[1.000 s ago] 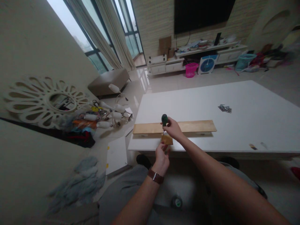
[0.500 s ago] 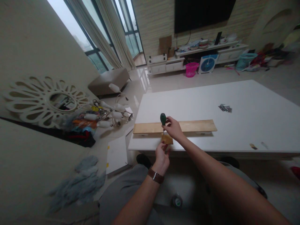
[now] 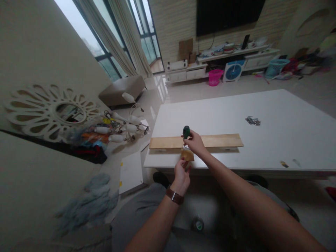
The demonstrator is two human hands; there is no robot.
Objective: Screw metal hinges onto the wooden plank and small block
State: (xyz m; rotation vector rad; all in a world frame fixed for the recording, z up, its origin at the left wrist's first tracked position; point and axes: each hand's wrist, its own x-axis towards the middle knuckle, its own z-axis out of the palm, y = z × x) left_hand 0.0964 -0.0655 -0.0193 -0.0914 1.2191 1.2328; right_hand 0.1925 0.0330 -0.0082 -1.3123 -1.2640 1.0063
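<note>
My right hand [image 3: 195, 142] is closed around a screwdriver [image 3: 186, 132] with a dark green handle. Its shaft points down at a small wooden block [image 3: 187, 155] and a bit of shiny metal beside it, whose kind I cannot make out. Below, my left hand [image 3: 182, 174] grips the near side of that block, with a brown watch strap on the wrist. Just behind the block lies a long, pale wooden board [image 3: 223, 140], raised a little on white pieces at its underside. It runs along the near left part of the white table [image 3: 210, 115].
Several metal pieces [image 3: 253, 121] lie in a pile at the table's right. Two small items rest near its front right edge. Left on the floor are a white panel [image 3: 131, 173], a lamp with several white shades [image 3: 128, 129] and a grey-blue cloth [image 3: 89, 199].
The screwdriver's handle has shifted slightly to the right and its tilt has changed, turning with my right hand. My left hand and the block stay in place.
</note>
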